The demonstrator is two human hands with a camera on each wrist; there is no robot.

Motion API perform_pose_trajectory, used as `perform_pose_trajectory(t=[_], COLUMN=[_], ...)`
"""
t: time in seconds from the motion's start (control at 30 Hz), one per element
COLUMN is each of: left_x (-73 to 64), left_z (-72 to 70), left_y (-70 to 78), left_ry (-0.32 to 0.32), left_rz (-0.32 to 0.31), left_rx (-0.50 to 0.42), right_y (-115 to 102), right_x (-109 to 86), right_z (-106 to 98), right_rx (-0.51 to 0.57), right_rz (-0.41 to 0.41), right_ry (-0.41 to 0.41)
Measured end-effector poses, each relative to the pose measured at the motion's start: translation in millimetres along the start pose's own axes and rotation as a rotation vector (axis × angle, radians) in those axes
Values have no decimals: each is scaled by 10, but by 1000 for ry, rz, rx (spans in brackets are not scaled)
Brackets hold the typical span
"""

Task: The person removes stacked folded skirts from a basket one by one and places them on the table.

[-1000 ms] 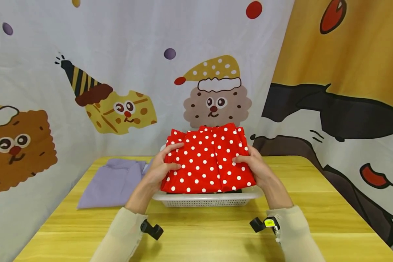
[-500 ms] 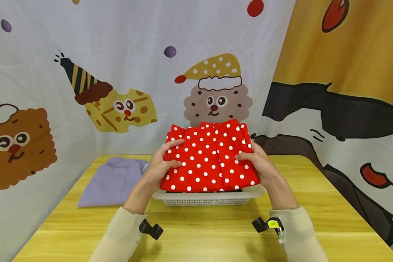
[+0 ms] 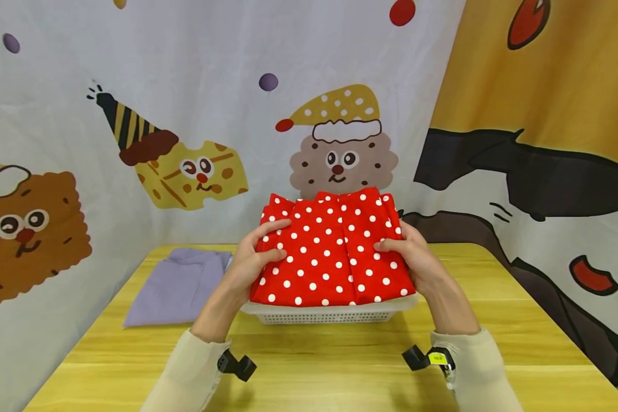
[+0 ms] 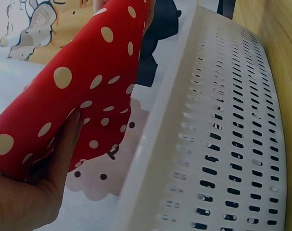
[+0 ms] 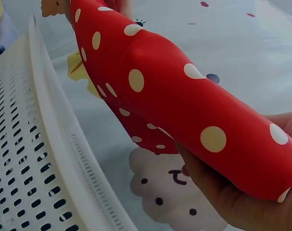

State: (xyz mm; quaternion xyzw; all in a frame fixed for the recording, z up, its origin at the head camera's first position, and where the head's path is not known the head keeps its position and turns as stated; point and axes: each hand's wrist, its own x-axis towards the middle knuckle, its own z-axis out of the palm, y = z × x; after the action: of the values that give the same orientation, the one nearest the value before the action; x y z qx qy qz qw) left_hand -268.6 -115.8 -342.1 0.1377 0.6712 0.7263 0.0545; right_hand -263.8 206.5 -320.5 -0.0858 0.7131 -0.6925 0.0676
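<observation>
A folded red fabric piece with white polka dots (image 3: 329, 252) is held up over a white plastic basket with slotted walls (image 3: 324, 318); in both wrist views, a gap is seen between cloth and rim. The left side edge is gripped by the left hand (image 3: 248, 262), with thumb and one finger laid on the near face. The right side edge is gripped by the right hand (image 3: 418, 258), with the thumb on the near face; the fingers behind are largely hidden.

The cloth is judged light, soft and not fragile, with some body from its layered folds. Slipping of inner layers is considered possible, so all layers are best pinched together at both side edges, as is found here. Sagging at mid-span would be expected if tension were lost.

The basket is stood on a yellow wood-grain table (image 3: 314, 366). A folded lavender cloth (image 3: 177, 286) is laid flat to its left. The work area is backed by a pale curtain printed with cartoon biscuits and cheese (image 3: 211, 57). A black device (image 3: 237, 366) is worn at the left wrist.
</observation>
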Motion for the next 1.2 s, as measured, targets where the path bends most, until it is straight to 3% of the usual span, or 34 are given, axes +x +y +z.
perform_pose_trajectory(t=[0.37,0.6,0.8,1.03,1.2], left_x=[-63,-81,-51,29,120], left_z=[55,136,352,697,961], left_y=[113,100,51,-1,-52], left_ry=[-15,-47,-15,56,50], left_rz=[12,0,18,33,0], left_rx=[-9,-25,-44,-22,-109], right_y=[-100,-111,-163,-156,-117], right_x=[-114,-142,-257,-362,-444], right_z=[-5,-94,-258,-496,-832], right_rx=[14,4,-57,-249,-194], right_rz=[-36,-64,-111,-123,-114], right_ry=[-6,-8,23,118,139])
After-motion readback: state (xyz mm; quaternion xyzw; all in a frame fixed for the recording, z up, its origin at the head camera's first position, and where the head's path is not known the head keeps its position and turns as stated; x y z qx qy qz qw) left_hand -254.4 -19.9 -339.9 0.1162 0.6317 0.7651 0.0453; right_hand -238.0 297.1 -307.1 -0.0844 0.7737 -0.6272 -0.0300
